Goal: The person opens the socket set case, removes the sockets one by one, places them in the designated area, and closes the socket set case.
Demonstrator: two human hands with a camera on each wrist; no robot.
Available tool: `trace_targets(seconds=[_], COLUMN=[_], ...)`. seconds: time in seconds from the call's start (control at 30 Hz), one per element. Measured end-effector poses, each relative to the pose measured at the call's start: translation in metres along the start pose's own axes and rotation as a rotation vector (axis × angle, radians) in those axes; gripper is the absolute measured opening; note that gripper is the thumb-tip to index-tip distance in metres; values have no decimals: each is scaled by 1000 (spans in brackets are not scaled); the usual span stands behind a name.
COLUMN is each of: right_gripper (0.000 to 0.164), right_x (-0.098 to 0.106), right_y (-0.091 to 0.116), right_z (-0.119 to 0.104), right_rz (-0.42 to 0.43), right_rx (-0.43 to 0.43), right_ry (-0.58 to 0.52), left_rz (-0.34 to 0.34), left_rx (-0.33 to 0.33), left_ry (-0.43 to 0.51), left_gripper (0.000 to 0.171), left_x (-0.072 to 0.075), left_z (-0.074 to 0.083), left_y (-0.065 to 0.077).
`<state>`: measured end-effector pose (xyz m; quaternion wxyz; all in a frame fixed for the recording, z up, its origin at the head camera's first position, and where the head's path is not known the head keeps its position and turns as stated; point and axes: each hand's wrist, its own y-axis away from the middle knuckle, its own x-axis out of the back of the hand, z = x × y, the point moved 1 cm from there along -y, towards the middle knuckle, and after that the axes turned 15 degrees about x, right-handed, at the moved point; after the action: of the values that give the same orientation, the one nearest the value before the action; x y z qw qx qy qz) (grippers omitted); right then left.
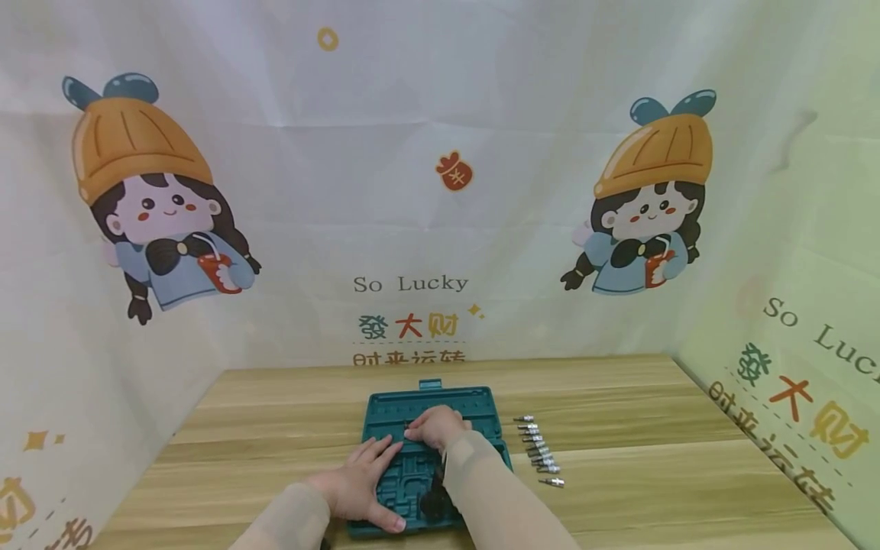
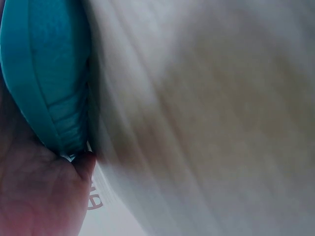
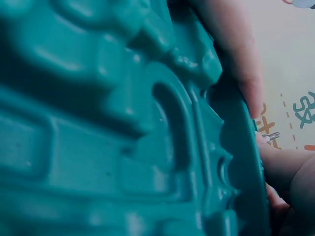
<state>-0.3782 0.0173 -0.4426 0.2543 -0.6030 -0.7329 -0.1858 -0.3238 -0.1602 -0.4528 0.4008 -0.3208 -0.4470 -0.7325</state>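
A teal plastic case (image 1: 464, 403) lies open on the table, its moulded tray (image 3: 93, 162) facing up. My left hand (image 1: 359, 481) rests with spread fingers on the case's left side; the left wrist view shows the palm (image 2: 39, 191) against the outer wall (image 2: 54, 73). Near the hinge line, my right hand (image 1: 440, 428) pinches a small metal bit socket, whose narrow tip (image 3: 273, 135) shows beside the fingers in the right wrist view. Most of that piece is hidden by the hand. To the case's right lie several silver bit sockets (image 1: 536, 441) in a column.
One bit socket (image 1: 553, 482) lies nearest the front of the column. The wood-grain table (image 1: 275, 412) extends on both sides of the case. A printed cloth (image 1: 412, 229) hangs behind the table and along its sides.
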Motion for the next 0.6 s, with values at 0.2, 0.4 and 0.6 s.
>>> trace_targets(seconds=[0.2, 0.4, 0.6], right_gripper=[5, 6, 10], right_x=[-1, -3, -4], right_y=[0, 2, -1], right_z=[1, 2, 7], right_rz=[-18, 3, 2], right_rx=[15, 38, 92], right_ry=[7, 17, 0], left_rz=[-14, 0, 1], left_rx=[11, 9, 12], left_ry=[-3, -11, -12], left_gripper=[115, 112, 115], left_x=[1, 0, 1], left_z=[1, 3, 4], left_y=[2, 4, 5])
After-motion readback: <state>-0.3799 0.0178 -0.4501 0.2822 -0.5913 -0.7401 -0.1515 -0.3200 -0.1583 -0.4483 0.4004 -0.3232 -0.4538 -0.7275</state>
